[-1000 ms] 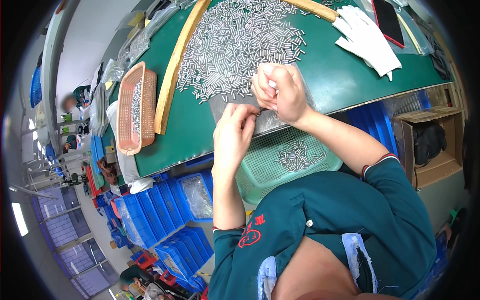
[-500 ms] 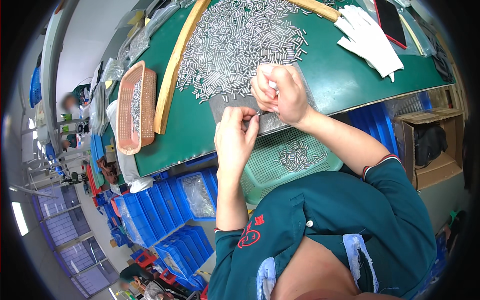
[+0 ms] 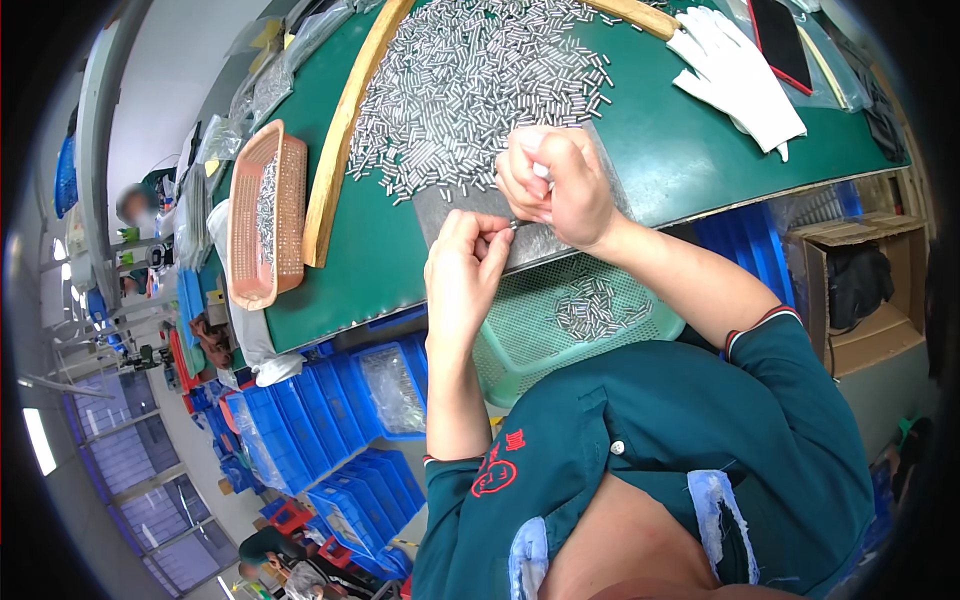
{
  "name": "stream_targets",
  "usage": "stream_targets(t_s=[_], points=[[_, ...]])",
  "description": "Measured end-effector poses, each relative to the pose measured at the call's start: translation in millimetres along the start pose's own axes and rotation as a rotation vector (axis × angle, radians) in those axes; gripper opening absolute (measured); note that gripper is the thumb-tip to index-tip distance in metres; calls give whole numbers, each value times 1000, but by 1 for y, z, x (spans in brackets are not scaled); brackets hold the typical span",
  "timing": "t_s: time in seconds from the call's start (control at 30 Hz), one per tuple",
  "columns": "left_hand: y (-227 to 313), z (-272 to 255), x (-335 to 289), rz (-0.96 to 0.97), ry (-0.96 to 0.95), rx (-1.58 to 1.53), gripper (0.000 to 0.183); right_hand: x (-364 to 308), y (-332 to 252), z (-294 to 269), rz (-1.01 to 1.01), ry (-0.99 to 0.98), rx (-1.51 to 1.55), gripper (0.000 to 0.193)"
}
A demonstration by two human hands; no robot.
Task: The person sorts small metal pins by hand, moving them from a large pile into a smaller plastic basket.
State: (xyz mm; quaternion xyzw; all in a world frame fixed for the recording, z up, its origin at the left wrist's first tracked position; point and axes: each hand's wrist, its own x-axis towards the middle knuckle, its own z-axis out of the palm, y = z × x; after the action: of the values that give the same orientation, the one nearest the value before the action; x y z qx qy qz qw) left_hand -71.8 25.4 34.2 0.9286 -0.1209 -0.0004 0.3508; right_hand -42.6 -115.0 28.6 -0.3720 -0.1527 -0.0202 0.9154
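Note:
My left hand (image 3: 463,265) is pinched at the near edge of the green table, its thumb and forefinger closed on a small metal pin (image 3: 514,225). Right beside it, my right hand (image 3: 562,188) is curled into a fist around something white (image 3: 541,171), mostly hidden by the fingers, so its kind does not show. Both hands are over a dark grey mat (image 3: 540,250). Beyond them spreads a large heap of short shiny metal pins (image 3: 470,100). Under the table edge, a light green plastic basket (image 3: 497,345) holds a smaller lot of pins (image 3: 592,308).
Wooden strips (image 3: 338,150) border the heap. An orange basket (image 3: 292,205) with pins stands at the left. At the right lie a white glove (image 3: 740,85) and a phone (image 3: 782,45). Blue bins (image 3: 330,410) are below left, a cardboard box (image 3: 880,345) at the right.
My left hand has shifted very slightly left, still pinching the pin. My right fist stays almost in place beside it.

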Motion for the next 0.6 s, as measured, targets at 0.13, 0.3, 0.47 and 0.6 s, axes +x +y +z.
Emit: stream_targets(t_s=[0.13,0.3,0.47,0.6], points=[[-2,1,1,45,7,-11,8,-1,7,7,-202,-179,-263,31],[0,-3,-3,54,-14,14,9,3,8,1,-157,-84,-195,34],[8,-20,-4,82,-238,-55,8,0,1,-4,18,32,98,34],[-6,-14,17,103,104,251,13,0,0,-2,35,20,114,34]])
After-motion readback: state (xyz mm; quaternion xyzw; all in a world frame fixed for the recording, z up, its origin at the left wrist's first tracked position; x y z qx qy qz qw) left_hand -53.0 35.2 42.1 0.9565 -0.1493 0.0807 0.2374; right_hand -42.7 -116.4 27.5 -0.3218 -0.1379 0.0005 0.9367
